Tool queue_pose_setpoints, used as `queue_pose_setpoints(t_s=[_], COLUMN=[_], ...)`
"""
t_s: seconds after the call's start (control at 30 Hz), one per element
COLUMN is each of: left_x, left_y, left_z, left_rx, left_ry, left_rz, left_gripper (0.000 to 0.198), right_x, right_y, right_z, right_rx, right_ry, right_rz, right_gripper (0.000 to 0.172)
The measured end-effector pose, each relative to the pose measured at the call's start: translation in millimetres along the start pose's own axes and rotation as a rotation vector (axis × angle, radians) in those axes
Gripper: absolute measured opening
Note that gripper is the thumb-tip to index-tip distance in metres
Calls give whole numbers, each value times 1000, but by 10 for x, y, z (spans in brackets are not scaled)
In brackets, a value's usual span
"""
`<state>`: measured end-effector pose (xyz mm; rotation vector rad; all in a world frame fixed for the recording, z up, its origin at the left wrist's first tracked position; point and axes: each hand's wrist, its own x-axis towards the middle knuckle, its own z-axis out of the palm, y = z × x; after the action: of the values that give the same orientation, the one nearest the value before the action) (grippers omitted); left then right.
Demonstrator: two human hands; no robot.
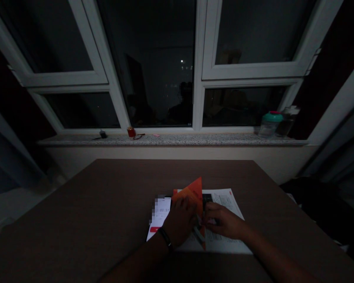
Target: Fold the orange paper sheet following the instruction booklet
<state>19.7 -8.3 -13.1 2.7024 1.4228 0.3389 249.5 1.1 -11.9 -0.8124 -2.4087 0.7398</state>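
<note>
At lower centre we seem mid-fold, left hand (181, 221) spread on orange paper (195, 192), right hand (222, 220) pinching its edge, likely needing careful creasing.

Tabletop (91, 212), dark brown, faint grain, straight far edge. Directly on it: one phone (160, 212), screen lit, digits and red button showing; one white printed sheet (225, 240), partly covered, just right of the phone, small red mark at its far right corner.
</note>
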Motion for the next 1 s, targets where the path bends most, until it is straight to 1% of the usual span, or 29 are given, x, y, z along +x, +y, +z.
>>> queue_pose_setpoints(t_s=[0.1,0.23,0.3,0.37,0.5,0.6,0.8,0.87,1.0], left_x=[-11,-7,-7,-11,-29,-38,-17,-11,-16], left_y=[26,33,30,25,25,30,52,62,77], left_z=[-47,-71,-73,-74,-85,-94,-90,-91,-105], left_rx=[-13,-25,-33,-43,-71,-93,-106,-111,-116], left_ry=[-19,-39,-37,-18,2,0,-36,-32,-22], left_rz=[-5,-25,-21,-12,11,46,76,77,85], left_gripper=[36,38,39,40,39,38,34,33,38], right_x=[32,107,133,141,113,81,26,29,82], right_y=[38,130,179,221,258,224,105,108,192], right_z=[19,40,40,36,25,19,12,21,44], right_rx=[-21,-46,-61,-74,-59,-61,-39,-30,-7], right_ry=[49,164,210,230,214,196,83,89,174], right_rz=[31,97,119,124,80,54,20,28,96], right_gripper=[13,12,13,13,11,10,12,15,19])
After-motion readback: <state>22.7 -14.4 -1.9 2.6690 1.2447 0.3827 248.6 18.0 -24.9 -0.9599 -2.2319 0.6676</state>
